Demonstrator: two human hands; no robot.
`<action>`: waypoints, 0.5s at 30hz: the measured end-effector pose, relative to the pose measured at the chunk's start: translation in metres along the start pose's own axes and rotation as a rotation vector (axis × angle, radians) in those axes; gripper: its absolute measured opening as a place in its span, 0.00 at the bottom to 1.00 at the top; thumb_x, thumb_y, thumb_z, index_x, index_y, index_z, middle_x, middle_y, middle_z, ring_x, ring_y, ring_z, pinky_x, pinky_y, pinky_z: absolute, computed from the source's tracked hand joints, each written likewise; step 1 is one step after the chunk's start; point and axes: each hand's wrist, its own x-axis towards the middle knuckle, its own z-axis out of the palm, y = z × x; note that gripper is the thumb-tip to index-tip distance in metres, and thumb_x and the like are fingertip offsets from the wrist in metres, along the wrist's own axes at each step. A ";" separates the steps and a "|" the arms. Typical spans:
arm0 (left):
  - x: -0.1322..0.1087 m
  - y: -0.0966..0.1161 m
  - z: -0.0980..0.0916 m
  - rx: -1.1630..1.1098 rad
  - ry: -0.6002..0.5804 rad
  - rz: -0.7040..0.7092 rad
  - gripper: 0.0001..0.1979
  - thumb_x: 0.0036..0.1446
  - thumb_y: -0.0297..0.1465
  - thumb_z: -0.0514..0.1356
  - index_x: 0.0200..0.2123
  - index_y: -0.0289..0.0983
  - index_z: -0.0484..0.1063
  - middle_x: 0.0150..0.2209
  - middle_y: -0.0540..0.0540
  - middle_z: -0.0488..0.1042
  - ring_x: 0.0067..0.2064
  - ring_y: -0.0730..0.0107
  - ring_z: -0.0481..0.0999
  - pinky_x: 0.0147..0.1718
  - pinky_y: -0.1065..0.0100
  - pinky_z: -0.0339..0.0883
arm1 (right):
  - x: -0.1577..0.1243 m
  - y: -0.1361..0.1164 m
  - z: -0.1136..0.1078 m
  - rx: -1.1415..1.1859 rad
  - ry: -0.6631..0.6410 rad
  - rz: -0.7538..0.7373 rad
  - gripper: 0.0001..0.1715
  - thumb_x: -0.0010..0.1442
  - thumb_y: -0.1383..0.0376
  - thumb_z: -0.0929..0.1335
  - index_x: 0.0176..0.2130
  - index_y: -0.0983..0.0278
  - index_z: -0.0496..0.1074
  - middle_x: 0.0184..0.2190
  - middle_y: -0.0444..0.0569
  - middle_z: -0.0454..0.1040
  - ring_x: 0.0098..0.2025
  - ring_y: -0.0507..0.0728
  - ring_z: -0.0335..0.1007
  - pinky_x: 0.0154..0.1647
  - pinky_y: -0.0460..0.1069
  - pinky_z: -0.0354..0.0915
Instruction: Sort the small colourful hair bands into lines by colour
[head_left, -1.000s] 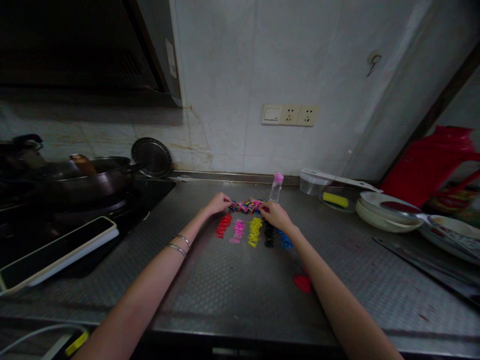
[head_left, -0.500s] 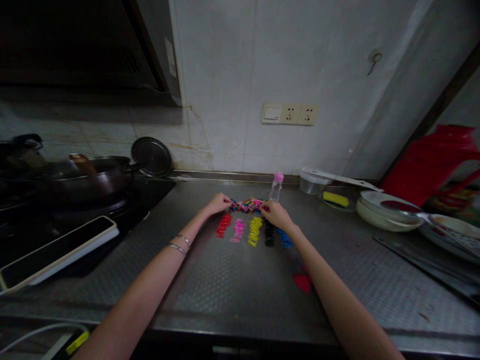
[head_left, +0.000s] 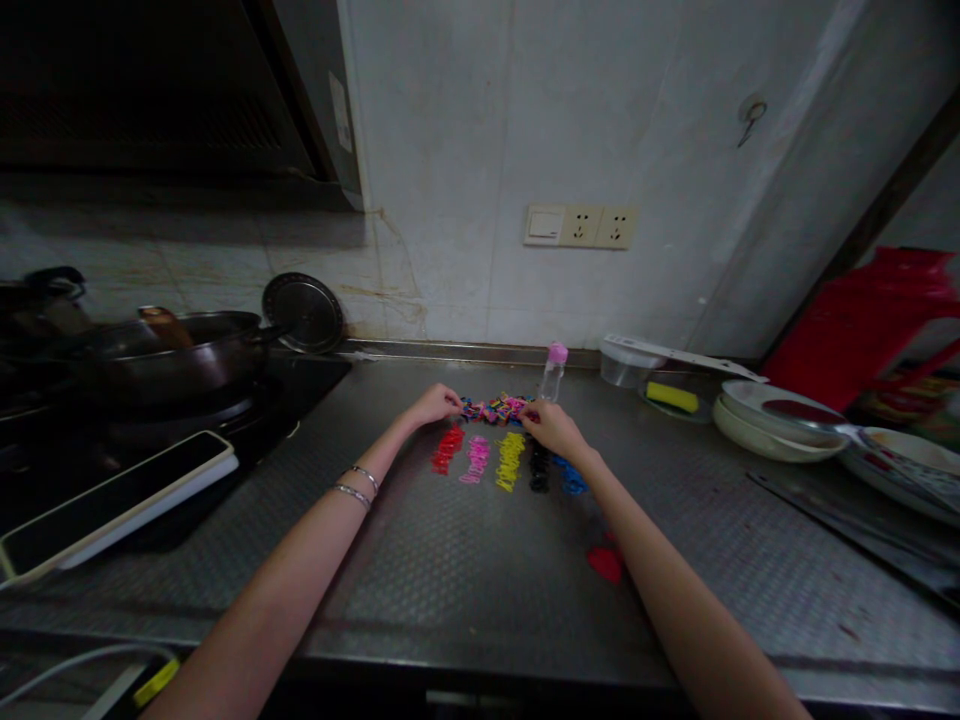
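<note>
A pile of small mixed-colour elastic bands (head_left: 495, 409) lies on the metal counter. My left hand (head_left: 439, 404) touches its left end with fingers pinched together. At the right end, my right hand (head_left: 553, 427) has its fingertips closed at the bands; what either pinch holds is too small to make out. Nearer to me run separate rows of red bands (head_left: 448, 450), pink bands (head_left: 477, 458), yellow bands (head_left: 510, 461), black bands (head_left: 539, 468) and blue bands (head_left: 571, 477). My right hand and wrist partly cover the black and blue rows.
A clear bottle with a pink cap (head_left: 556, 354) stands behind my right hand. Beside my right forearm lies a red piece (head_left: 604, 564). Bowls (head_left: 780, 440), a yellow sponge (head_left: 672, 398) and a red thermos (head_left: 855, 320) are rightward; a phone (head_left: 120, 500) and pan (head_left: 180, 360) leftward.
Hardly anything differs. Both hands stay at the two ends of the mixed pile, and the colour rows lie as before.
</note>
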 end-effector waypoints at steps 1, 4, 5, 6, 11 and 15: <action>0.000 0.000 -0.001 -0.005 0.000 -0.003 0.12 0.41 0.31 0.58 0.28 0.29 0.76 0.20 0.48 0.71 0.22 0.78 0.61 0.22 0.75 0.54 | 0.000 0.000 0.000 -0.001 0.000 0.003 0.12 0.55 0.63 0.62 0.34 0.63 0.73 0.34 0.49 0.72 0.33 0.52 0.66 0.33 0.44 0.58; 0.000 -0.002 -0.004 -0.017 -0.001 -0.020 0.13 0.42 0.32 0.58 0.29 0.29 0.76 0.20 0.48 0.70 0.21 0.78 0.60 0.21 0.74 0.53 | -0.001 -0.001 0.000 -0.003 0.001 0.016 0.12 0.55 0.62 0.62 0.34 0.62 0.73 0.34 0.48 0.72 0.33 0.52 0.66 0.33 0.44 0.58; 0.001 -0.002 -0.005 -0.016 0.001 -0.026 0.13 0.42 0.32 0.58 0.29 0.29 0.76 0.19 0.48 0.70 0.20 0.78 0.60 0.21 0.74 0.53 | 0.000 0.000 0.000 -0.002 0.003 0.020 0.12 0.55 0.62 0.62 0.34 0.62 0.73 0.34 0.48 0.72 0.33 0.52 0.66 0.33 0.44 0.58; 0.001 -0.002 -0.006 -0.012 0.006 -0.029 0.14 0.42 0.33 0.59 0.29 0.28 0.76 0.19 0.48 0.70 0.20 0.79 0.60 0.21 0.74 0.52 | 0.000 0.000 0.000 -0.001 0.008 0.024 0.12 0.55 0.63 0.62 0.34 0.61 0.74 0.34 0.48 0.72 0.33 0.52 0.66 0.33 0.44 0.58; 0.005 0.011 -0.005 -0.024 -0.008 0.025 0.12 0.41 0.31 0.59 0.28 0.28 0.76 0.21 0.47 0.72 0.22 0.77 0.64 0.23 0.74 0.56 | 0.003 0.012 -0.005 0.024 0.074 0.061 0.12 0.54 0.62 0.62 0.34 0.62 0.74 0.34 0.48 0.73 0.34 0.52 0.67 0.32 0.44 0.58; 0.004 0.047 0.012 -0.040 -0.073 0.095 0.12 0.42 0.32 0.60 0.28 0.29 0.76 0.23 0.45 0.74 0.24 0.75 0.67 0.25 0.74 0.58 | 0.004 0.032 -0.015 0.038 0.140 0.148 0.13 0.53 0.62 0.63 0.34 0.63 0.74 0.33 0.48 0.74 0.33 0.53 0.68 0.32 0.44 0.59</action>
